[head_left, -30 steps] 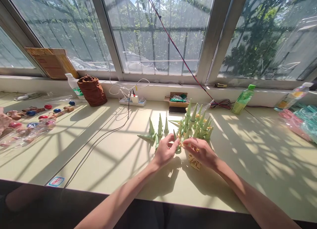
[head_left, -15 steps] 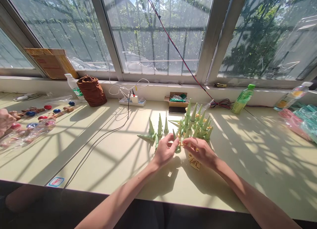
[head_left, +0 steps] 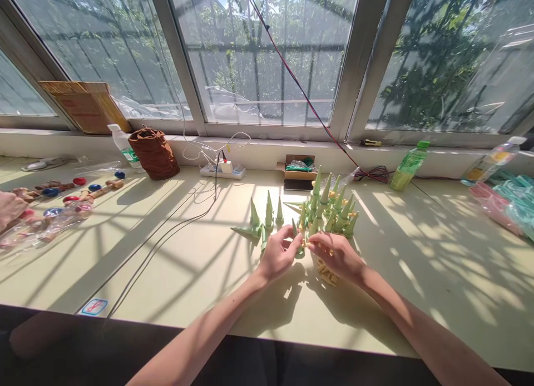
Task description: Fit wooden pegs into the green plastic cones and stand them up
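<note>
Close together over the table, my left hand (head_left: 278, 251) has its fingers closed round a small pointed green cone piece (head_left: 299, 253), partly hidden by the fingertips. My right hand (head_left: 339, 255) pinches a tiny yellowish piece (head_left: 307, 244) against that cone's near side. Beneath the right hand lies a small pile of flat yellowish pieces (head_left: 326, 273). Just beyond both hands is a crowded cluster of green cones (head_left: 324, 199), some bearing yellowish bits. Several more green cones (head_left: 269, 211) stand or lie beyond my left hand.
Another person's hand (head_left: 11, 208) is at the far left beside wooden toys with red and blue balls (head_left: 72, 199). Cables (head_left: 167, 226) cross the table from a power strip (head_left: 225, 172). A brown bag (head_left: 153, 152), small carton (head_left: 299, 172) and green bottle (head_left: 409, 166) stand along the back.
My two hands stay nearly still, with only slight finger movement at the cone. The other person's hand at the far left has shifted slightly.
</note>
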Demonstrator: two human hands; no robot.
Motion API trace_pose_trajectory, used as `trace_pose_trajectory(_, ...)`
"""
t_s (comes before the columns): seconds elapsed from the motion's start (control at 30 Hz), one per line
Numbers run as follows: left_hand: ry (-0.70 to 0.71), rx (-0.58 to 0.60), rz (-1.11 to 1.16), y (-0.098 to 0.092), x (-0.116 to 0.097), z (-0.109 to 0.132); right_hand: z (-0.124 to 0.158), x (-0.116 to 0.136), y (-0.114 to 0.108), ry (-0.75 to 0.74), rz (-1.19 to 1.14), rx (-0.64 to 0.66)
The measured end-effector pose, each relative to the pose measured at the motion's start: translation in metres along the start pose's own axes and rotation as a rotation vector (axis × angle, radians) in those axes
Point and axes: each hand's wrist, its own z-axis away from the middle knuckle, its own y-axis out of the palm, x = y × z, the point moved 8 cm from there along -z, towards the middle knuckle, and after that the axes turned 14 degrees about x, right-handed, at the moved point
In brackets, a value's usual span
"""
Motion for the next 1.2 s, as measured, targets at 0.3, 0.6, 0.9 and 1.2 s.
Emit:
trace_pose_trajectory(0.3,0.025,0.002,-0.015,0.0,-0.002,0.0,-0.002,-0.005,0.004,0.027,0.011,0.034)
trace_pose_trajectory(0.6,0.017,0.02,0.01,0.002,-0.003,-0.001,0.0,-0.011,0.009,0.077,-0.015,0.075)
trace_pose_trajectory(0.9,0.005,0.005,-0.008,0.001,-0.001,-0.001,0.0,-0.007,0.005,0.025,-0.039,0.037)
trace_pose_trajectory(1.2,0.044,0.011,0.016,0.002,-0.007,0.001,0.0,-0.003,0.002,0.024,-0.021,0.009)
